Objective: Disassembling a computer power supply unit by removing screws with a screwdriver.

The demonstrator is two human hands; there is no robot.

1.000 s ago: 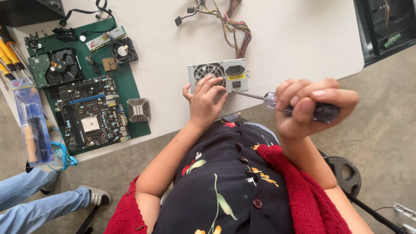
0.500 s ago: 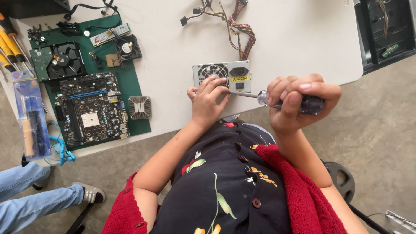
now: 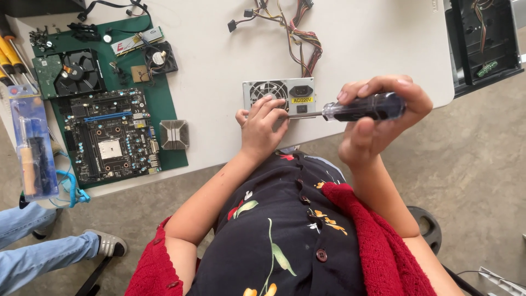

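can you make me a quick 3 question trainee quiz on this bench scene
1. True or false: the right hand grips a screwdriver by its dark handle.
2. Where does the left hand rest?
A. on the motherboard
B. on the face of the grey power supply, by its fan grille
C. on the loose heatsink
3. Fill in: the motherboard lies on a ____ mat.

Key
1. True; its metal tip points at the power supply's face.
2. B
3. green
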